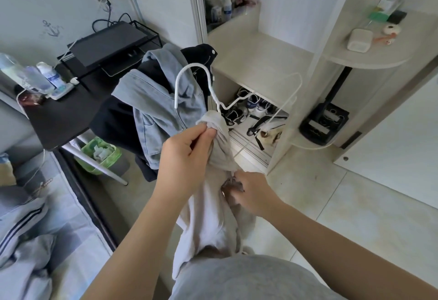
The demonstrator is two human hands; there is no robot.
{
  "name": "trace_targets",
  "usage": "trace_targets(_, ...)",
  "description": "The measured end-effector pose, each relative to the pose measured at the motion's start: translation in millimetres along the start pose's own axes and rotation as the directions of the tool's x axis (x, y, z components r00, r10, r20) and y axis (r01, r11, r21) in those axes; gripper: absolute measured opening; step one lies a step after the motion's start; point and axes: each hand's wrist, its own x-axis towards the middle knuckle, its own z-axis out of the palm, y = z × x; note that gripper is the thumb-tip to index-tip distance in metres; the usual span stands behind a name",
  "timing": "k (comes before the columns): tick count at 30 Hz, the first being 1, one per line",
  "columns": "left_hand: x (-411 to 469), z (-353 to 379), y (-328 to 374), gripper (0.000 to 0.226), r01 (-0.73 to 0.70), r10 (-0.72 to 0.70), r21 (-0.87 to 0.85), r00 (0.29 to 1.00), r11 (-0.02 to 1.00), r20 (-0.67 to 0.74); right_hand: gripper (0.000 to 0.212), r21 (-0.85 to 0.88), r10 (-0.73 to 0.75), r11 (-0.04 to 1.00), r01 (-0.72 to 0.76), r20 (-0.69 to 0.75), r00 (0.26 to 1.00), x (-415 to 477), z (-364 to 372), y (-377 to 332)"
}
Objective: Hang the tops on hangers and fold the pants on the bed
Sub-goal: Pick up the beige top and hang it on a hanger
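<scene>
A pale beige top (208,216) hangs bunched in front of me, its upper end gathered around the neck of a white hanger (193,79). My left hand (187,155) pinches that gathered collar just under the hanger's hook. My right hand (248,193) grips the fabric lower down, beside a thin white arm of the hanger that juts out to the right. On the bed (78,216) at lower left lie grey pants with dark side stripes (21,219).
A denim jacket (161,100) and dark clothes are draped over a chair behind the hanger. The open wardrobe (267,67) holds shoes (251,107) at its bottom. A black desk (66,112) with bottles and a green bin (99,155) stand at left.
</scene>
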Motion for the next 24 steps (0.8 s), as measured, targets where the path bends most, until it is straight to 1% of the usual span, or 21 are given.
trace_targets(1, 0, -3, -4, 0.04, 0.007, -0.007, 0.0, 1.0, 1.0, -0.007, 0.018, 0.061, 0.044, 0.997, -0.045, 0.025, 0.999, 2, -1, 2)
trace_targets(3, 1, -12, -14, 0.038, 0.04, -0.04, 0.0, 0.999, 0.999, -0.026, 0.028, 0.191, 0.092, 0.976, -0.1, 0.051, 0.994, 0, -7, 10)
trace_targets(5, 4, -20, -26, 0.038, 0.09, -0.09, -0.022, 0.995, 0.996, -0.048, 0.03, 0.206, 0.087, 0.974, -0.093, 0.038, 0.995, -6, -12, 21)
trace_targets(6, 6, -24, -33, 0.039, 0.115, -0.116, -0.034, 0.992, 0.993, -0.056, 0.027, 0.176, 0.084, 0.98, -0.09, 0.045, 0.996, -7, -15, 27)
trace_targets(8, 9, -29, -44, 0.039, 0.155, -0.158, -0.042, 0.985, 0.987, -0.075, 0.018, 0.071, 0.073, 0.994, -0.083, 0.138, 0.988, -7, -22, 36)
trace_targets(9, 10, -31, -49, 0.041, 0.163, -0.166, -0.039, 0.983, 0.986, -0.073, 0.02, -0.001, 0.072, 0.997, -0.074, 0.202, 0.977, -5, -24, 42)
trace_targets(11, 10, -35, -58, 0.044, 0.17, -0.171, -0.036, 0.985, 0.985, -0.026, 0.031, -0.198, 0.119, 0.979, -0.058, 0.313, 0.942, -1, -27, 52)
trace_targets(13, 10, -41, -64, 0.04, 0.177, -0.174, -0.035, 0.982, 0.984, 0.071, 0.025, -0.407, 0.166, 0.913, -0.018, 0.331, 0.929, 5, -33, 63)
trace_targets(15, 10, -47, -69, 0.037, 0.19, -0.182, -0.03, 0.969, 0.981, 0.169, 0.047, -0.581, 0.229, 0.814, 0.005, 0.329, 0.916, 8, -40, 72)
trace_targets(16, 9, -50, -71, 0.036, 0.203, -0.192, -0.03, 0.958, 0.979, 0.212, 0.053, -0.634, 0.24, 0.773, 0.013, 0.312, 0.919, 9, -45, 75)
trace_targets(17, 8, -52, -73, 0.035, 0.218, -0.204, -0.032, 0.947, 0.975, 0.247, 0.05, -0.651, 0.237, 0.759, 0.002, 0.279, 0.931, 10, -50, 78)
trace_targets(20, 5, -57, -76, 0.029, 0.249, -0.222, -0.045, 0.921, 0.968, 0.32, 0.027, -0.58, 0.209, 0.808, -0.099, 0.127, 0.97, 16, -69, 77)
trace_targets(21, 3, -59, -77, 0.027, 0.258, -0.227, -0.05, 0.915, 0.965, 0.335, 0.025, -0.553, 0.203, 0.824, -0.125, 0.083, 0.976, 18, -75, 77)
trace_targets(23, 1, -60, -78, 0.026, 0.277, -0.242, -0.048, 0.901, 0.96, 0.36, 0.032, -0.5, 0.188, 0.85, -0.165, -0.005, 0.982, 22, -87, 73)
trace_targets(24, 1, -60, -78, 0.025, 0.283, -0.25, -0.038, 0.895, 0.958, 0.371, 0.031, -0.492, 0.168, 0.854, -0.171, -0.052, 0.984, 24, -92, 71)
